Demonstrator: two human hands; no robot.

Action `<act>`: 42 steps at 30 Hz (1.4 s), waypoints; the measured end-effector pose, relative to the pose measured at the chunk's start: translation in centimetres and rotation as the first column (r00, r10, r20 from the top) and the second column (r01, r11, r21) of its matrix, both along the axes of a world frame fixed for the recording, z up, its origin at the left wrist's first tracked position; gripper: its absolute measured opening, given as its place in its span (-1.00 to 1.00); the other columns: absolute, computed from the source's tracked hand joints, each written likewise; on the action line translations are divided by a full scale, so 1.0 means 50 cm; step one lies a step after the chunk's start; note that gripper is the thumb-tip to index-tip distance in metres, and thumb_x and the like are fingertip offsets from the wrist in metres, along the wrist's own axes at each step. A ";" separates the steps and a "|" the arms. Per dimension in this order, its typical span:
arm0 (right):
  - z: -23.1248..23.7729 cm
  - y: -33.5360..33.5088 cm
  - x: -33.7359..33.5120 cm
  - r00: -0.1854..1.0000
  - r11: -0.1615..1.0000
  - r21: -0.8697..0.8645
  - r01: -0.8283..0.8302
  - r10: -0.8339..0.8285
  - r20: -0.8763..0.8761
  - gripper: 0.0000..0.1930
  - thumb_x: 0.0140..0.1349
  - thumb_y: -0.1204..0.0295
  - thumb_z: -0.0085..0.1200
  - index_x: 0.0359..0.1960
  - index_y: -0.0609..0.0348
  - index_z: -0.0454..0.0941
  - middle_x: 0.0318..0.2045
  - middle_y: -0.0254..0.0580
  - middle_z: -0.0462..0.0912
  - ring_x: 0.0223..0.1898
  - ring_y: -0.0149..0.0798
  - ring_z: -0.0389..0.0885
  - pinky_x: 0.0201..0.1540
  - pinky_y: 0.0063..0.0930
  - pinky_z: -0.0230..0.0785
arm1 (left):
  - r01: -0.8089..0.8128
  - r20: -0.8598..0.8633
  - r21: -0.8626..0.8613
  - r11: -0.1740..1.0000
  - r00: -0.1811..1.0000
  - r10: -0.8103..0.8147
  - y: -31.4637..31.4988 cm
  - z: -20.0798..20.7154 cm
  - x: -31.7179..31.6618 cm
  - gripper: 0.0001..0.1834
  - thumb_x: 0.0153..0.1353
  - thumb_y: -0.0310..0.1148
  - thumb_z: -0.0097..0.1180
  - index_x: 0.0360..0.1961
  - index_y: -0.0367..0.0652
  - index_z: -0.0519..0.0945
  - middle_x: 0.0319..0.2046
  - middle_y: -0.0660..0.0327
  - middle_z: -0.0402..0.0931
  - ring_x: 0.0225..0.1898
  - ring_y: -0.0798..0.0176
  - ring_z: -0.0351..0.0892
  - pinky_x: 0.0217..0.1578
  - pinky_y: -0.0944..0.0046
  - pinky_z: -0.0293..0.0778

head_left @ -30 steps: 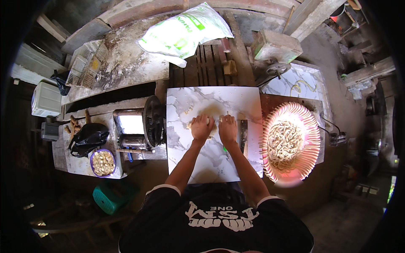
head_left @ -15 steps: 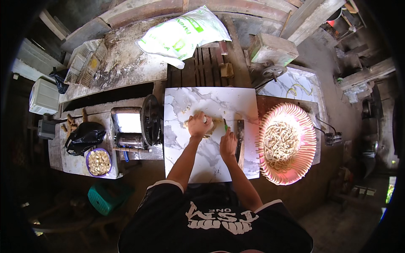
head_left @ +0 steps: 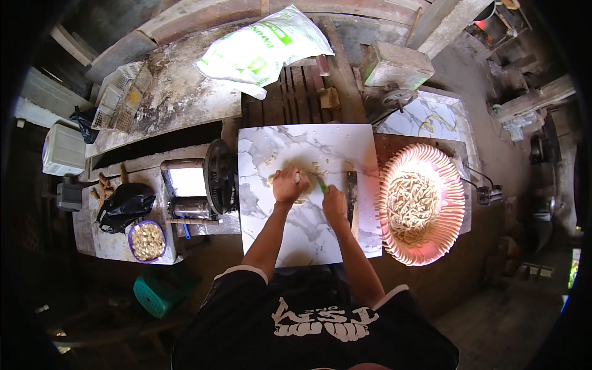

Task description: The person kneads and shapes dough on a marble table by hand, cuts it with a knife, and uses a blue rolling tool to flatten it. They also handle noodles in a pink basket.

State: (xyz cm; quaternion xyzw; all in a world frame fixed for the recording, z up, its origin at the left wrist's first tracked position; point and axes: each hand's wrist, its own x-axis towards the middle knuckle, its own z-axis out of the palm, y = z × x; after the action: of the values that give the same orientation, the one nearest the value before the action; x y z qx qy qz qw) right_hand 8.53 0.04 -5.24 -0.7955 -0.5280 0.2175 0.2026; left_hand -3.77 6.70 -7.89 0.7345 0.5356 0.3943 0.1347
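On the white marble-patterned board (head_left: 283, 234), my left hand (head_left: 288, 186) is closed, with a small pale piece (head_left: 298, 177) showing at its fingers; its kind is too small to tell. Pale scraps lie under and around that hand. To the right, my right hand (head_left: 334, 203) grips a green-handled knife (head_left: 323, 187), the blade pointing up-left toward my left hand. A long, dark wooden-looking strip (head_left: 352, 200) lies just right of my right hand.
A pink ribbed basket (head_left: 456, 206) with pale strips stands at right. On the left are a hand-wheel machine (head_left: 218, 176), a purple-rimmed bowl (head_left: 164, 242) of pale chunks, a black plastic bag (head_left: 126, 206) and ginger-like roots (head_left: 105, 185). A white-green sack (head_left: 265, 49) lies beyond.
My right hand has moved slightly left, and the knife now tilts toward my left hand. My left hand stays closed in about the same place.
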 end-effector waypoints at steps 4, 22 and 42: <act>0.019 -0.038 0.007 0.997 0.995 -0.095 -0.003 0.011 0.082 -0.84 0.09 0.49 -0.25 -0.47 0.34 0.36 -0.52 0.19 0.49 -0.44 0.14 0.48 -0.42 -0.09 0.33 | -0.049 -0.015 -0.005 0.999 0.999 0.049 -0.012 -0.001 0.000 -0.84 -0.11 -0.31 0.00 -0.66 -0.16 0.39 -0.65 0.14 0.38 -0.58 0.04 0.37 -0.45 0.12 0.29; 0.048 0.040 0.036 0.979 0.986 -0.002 -0.166 0.165 0.120 -0.72 0.11 0.37 -0.22 -0.14 0.15 0.36 -0.35 0.13 0.45 -0.39 0.05 0.50 -0.35 -0.15 0.35 | -0.058 0.036 -0.053 0.997 0.998 0.060 -0.005 0.009 -0.016 -0.84 -0.14 -0.33 0.01 -0.70 -0.16 0.38 -0.69 0.09 0.40 -0.63 0.02 0.37 -0.46 0.14 0.29; 0.010 0.119 -0.084 0.889 0.885 0.095 -0.456 0.457 0.010 -0.75 0.11 0.44 -0.19 -0.19 0.19 0.41 -0.46 0.06 0.42 -0.36 0.05 0.43 -0.32 -0.18 0.30 | -0.380 -0.004 -0.121 0.917 0.924 0.383 -0.094 -0.017 -0.093 -0.78 -0.11 -0.23 -0.03 -0.64 -0.17 0.43 -0.62 0.09 0.43 -0.59 0.00 0.40 -0.38 0.14 0.30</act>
State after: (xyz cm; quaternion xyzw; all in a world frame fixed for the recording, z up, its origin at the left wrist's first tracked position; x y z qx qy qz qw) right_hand 4.35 5.98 -4.75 -0.6370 -0.7087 0.2390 0.1867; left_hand -8.41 2.00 -8.74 0.6028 0.6898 0.3872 0.1043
